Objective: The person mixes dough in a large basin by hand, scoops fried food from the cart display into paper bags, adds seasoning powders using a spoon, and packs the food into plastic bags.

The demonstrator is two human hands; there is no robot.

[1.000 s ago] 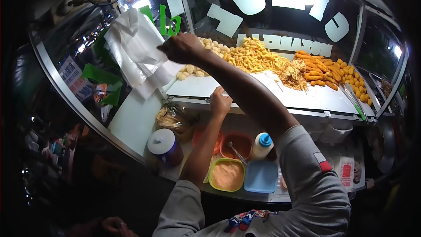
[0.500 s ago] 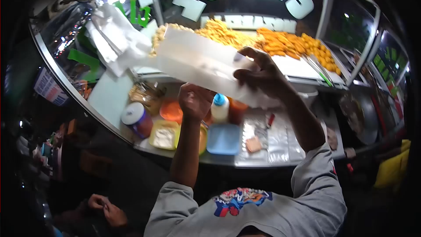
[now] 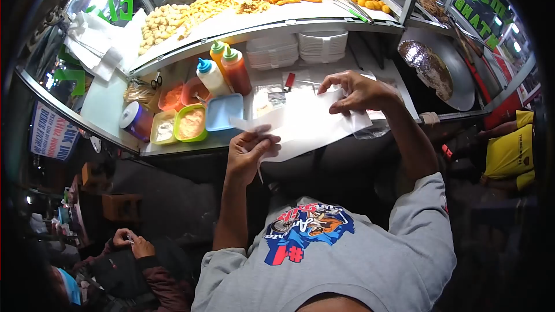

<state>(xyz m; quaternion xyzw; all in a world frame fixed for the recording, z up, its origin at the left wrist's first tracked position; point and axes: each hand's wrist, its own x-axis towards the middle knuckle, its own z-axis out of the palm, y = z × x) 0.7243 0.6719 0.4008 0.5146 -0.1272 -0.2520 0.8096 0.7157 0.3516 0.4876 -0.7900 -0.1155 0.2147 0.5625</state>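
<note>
The sheet [image 3: 312, 130] is thin, white and smooth, straight-edged, with a glare-bright middle. It spans both hands above the counter [image 3: 370, 65] edge. The left hand [image 3: 252, 149] pinches its left end; the right hand [image 3: 354, 92] meets its right side, clamping indeterminable. Shirt [image 3: 393, 254] print, on grey fabric: "#1".

The sheet [image 3: 306, 130] is white, the grey shirt [image 3: 370, 263] bears a multicoloured print [image 3: 309, 234] dominated by blue and red, the white bottle [image 3: 216, 82] is blue-capped, the yellow bottle [image 3: 218, 58] and red bottle [image 3: 236, 74] are green-capped, and a lime-green tub [image 3: 192, 139] frames pale orange sauce [image 3: 192, 121].
</note>
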